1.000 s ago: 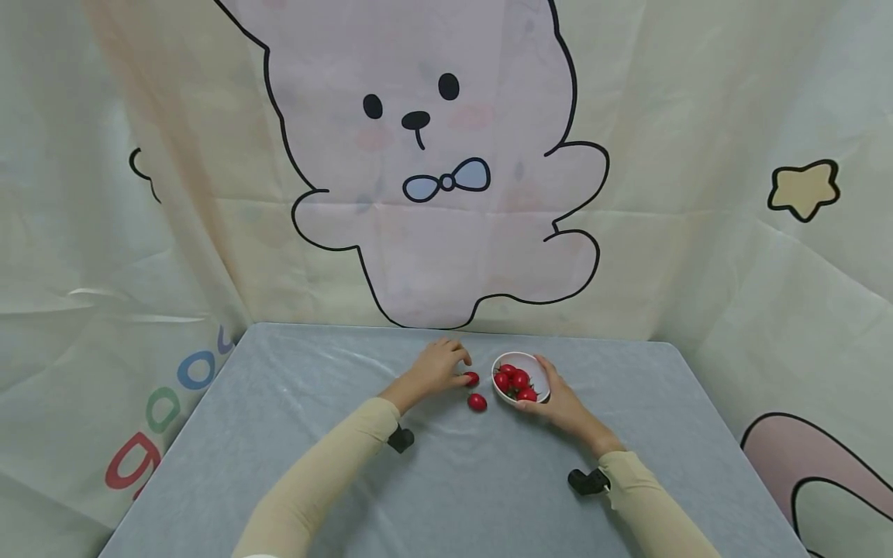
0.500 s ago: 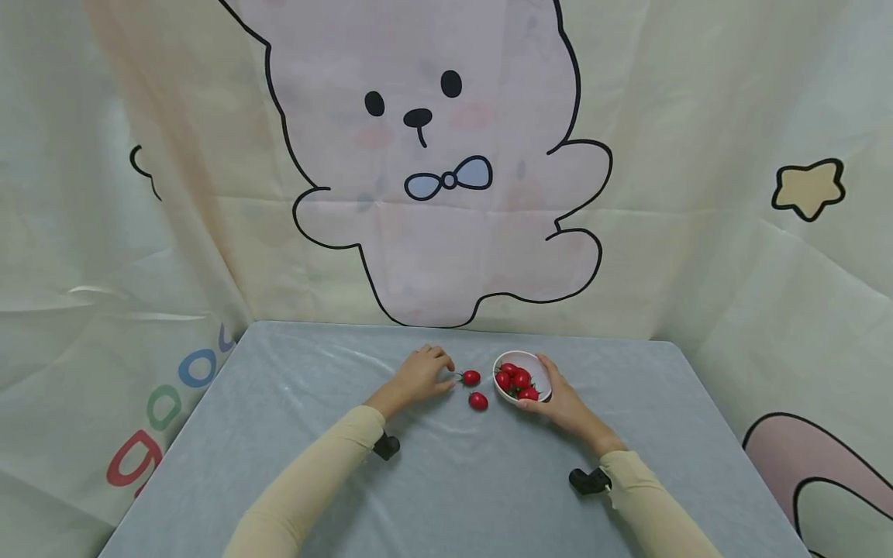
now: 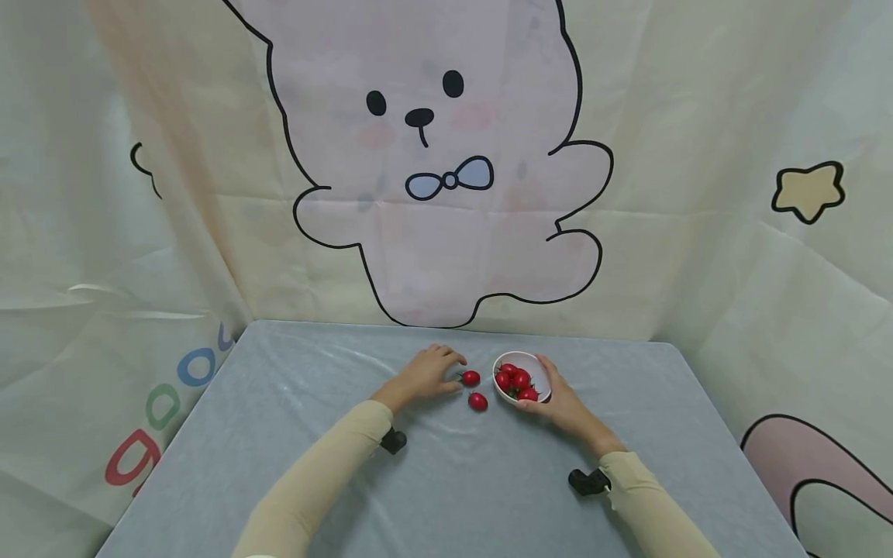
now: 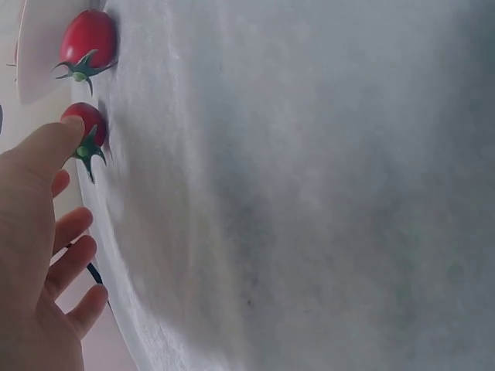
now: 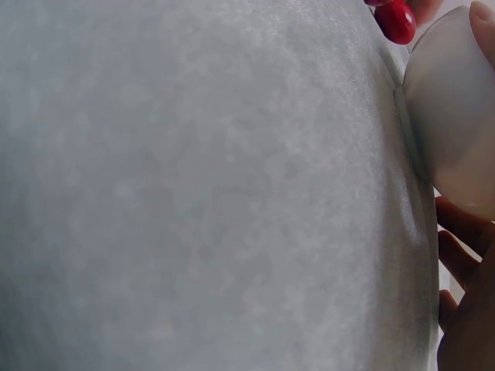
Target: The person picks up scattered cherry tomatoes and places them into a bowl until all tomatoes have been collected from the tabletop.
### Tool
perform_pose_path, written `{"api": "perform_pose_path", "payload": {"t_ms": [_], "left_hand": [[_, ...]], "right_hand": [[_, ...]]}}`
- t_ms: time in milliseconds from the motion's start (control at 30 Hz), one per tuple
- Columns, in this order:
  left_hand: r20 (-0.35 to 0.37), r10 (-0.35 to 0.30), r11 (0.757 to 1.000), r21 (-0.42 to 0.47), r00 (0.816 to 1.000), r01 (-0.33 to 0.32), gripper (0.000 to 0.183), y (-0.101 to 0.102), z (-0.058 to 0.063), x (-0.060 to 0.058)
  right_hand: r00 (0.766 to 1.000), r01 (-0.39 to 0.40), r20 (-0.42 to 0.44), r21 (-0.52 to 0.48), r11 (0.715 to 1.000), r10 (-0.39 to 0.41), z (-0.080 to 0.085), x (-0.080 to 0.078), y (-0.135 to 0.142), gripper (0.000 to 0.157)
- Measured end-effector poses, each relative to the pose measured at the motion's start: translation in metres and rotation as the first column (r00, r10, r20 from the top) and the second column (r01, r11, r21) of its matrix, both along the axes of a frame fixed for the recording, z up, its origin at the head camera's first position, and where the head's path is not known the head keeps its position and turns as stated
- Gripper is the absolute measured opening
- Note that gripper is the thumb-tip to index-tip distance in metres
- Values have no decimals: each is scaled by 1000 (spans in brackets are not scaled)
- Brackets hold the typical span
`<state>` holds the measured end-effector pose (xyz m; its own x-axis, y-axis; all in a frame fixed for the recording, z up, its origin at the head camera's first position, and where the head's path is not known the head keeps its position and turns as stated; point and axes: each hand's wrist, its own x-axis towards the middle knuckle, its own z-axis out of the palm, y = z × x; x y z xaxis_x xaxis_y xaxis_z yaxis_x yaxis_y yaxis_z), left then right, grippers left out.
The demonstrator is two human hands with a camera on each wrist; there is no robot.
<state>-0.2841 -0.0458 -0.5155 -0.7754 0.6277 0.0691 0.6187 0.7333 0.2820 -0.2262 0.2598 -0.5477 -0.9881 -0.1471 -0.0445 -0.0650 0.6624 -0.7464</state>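
My left hand (image 3: 428, 373) is beside a cherry tomato (image 3: 470, 378) on the cloth, thumb and fingers parted. In the left wrist view the thumb overlaps that cherry tomato (image 4: 93, 124), whose green stem end points toward the hand. Nearer to me lies a second cherry tomato (image 3: 477, 401), close to the bowl. My right hand (image 3: 561, 401) holds the white bowl (image 3: 541, 380) by its right side, thumb at the near rim and fingers round the far side. Several cherry tomatoes (image 3: 520, 378) sit inside. In the right wrist view the bowl (image 5: 448, 108) stands on its foot on the cloth.
A grey-blue cloth (image 3: 474, 496) covers the table. Behind it hangs a pale curtain (image 3: 628, 256) with a printed bear, and similar curtains flank both sides. Each wrist carries a small black camera, the left camera (image 3: 394, 441) and the right camera (image 3: 588, 482).
My left hand drew back left from the far tomato, then came slightly toward it again. That tomato stays on the cloth. My right hand and the bowl hold their place.
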Motion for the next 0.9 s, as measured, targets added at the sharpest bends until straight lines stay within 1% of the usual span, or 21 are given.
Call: {"api": "perform_pose_path", "payload": {"t_ms": [133,200,300,500,567,700,833,900], "left_hand": [[13,-23,1000,11,1000,23,48,6,1,-1],[8,-32,999,11,999,32,48,9,0,-1],[19,-45,999,26,999,44,48,12,-1,-3],[82,-47,997,60,996,42,49,15,-8,-7],[113,-37,996,84,993,28,49,15,-11,-8],[153,-24,990,139,988,3,47,14,-16,-10],[157,-29,979,204,987,-4,43,13,-22,-12],[160,-29,968,250,987,-13,41,12,-28,-13]], "right_hand": [[1000,3,5,-4,1000,-3,1,-1,0,112],[1000,3,5,6,1000,-3,1,-1,0,112],[1000,6,10,5,1000,-6,1,-1,0,111],[1000,4,16,-3,1000,-4,0,-1,-1,111],[1000,0,2,-5,1000,0,0,-1,0,111],[1000,-3,-10,-6,1000,3,0,-1,0,110],[1000,-1,2,-3,1000,1,0,0,0,110],[1000,-1,8,-7,1000,1,1,0,-1,110]]}}
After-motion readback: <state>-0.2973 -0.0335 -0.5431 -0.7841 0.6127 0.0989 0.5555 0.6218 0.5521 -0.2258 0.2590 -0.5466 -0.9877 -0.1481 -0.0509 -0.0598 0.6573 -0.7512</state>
